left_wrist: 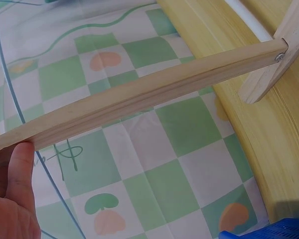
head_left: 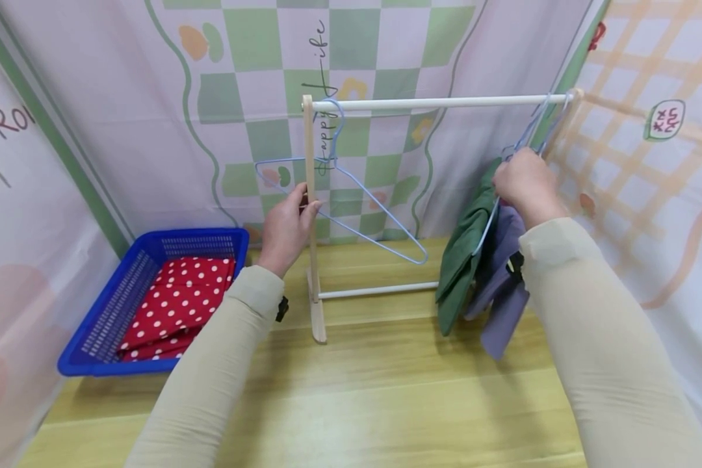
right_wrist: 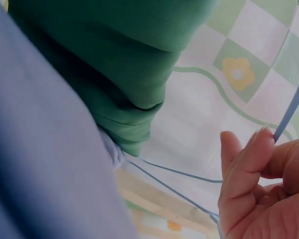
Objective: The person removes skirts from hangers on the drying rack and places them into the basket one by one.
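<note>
Wood-grain surface (head_left: 398,403), checkered curtain (head_left: 353,39), left hand (head_left: 288,229) gripping post (head_left: 312,253), right hand (head_left: 529,183) pinching blue hanger (right_wrist: 292,107)

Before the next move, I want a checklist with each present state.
1. Left hand holds the pale wooden post: ok.
2. Right hand pinches a thin blue hanger wire: ok.
3. Bare blue wire hanger hooked on the round white rail: ok.
4. Red white-dotted cloth out of the blue plastic basket: not ok, inside.
5. Dark green cloth secure on a hanger: cannot tell, right hand partly covers its top.
</note>
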Demonstrator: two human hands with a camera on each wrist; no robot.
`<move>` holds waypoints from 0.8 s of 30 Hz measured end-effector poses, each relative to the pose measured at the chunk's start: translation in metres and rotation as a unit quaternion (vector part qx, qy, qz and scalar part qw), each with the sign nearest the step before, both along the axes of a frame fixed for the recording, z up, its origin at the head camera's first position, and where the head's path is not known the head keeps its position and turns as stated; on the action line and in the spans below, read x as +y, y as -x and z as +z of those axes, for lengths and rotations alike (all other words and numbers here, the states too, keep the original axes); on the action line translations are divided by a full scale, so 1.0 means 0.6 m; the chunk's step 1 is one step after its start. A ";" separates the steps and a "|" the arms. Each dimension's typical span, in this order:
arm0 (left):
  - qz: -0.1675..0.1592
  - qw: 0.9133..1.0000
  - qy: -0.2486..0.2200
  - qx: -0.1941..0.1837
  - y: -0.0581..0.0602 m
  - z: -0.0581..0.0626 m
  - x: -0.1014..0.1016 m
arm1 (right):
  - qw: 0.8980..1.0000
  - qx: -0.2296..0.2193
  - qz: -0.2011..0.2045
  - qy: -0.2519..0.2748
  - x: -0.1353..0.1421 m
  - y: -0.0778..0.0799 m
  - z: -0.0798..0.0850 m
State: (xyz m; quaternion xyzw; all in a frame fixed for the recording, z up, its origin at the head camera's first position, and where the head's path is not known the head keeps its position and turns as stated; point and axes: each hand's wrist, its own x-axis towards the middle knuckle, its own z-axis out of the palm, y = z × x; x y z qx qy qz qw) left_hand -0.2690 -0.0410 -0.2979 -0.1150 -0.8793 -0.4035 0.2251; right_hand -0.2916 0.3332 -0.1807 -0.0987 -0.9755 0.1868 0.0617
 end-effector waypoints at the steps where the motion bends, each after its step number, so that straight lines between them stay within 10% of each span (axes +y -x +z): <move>1: 0.000 1.000 0.000 0.000 0.000 0.000 0.000 | 1.000 -0.002 -0.002 0.009 0.000 0.001 0.000; 24: -0.003 1.000 0.000 0.005 -0.002 0.000 0.000 | 0.973 -0.002 -0.011 0.229 0.005 0.003 -0.007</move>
